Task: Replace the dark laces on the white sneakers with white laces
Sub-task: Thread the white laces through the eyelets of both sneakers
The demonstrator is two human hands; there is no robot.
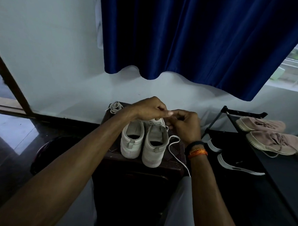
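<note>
From the head camera, two white sneakers [143, 143] stood side by side, heels toward the person, on a dark stool [175, 159]. Both hands met above their toes: the left hand [148, 109] and right hand [185, 125] had curled fingers, seemingly pinching a white lace [174, 148] trailing toward the stool's right edge. A spare bundled lace [115, 106] lay at the far-left corner. A shoe rack [280, 164] alongside held pink sneakers [268, 134] and black shoes [235, 162].
</note>
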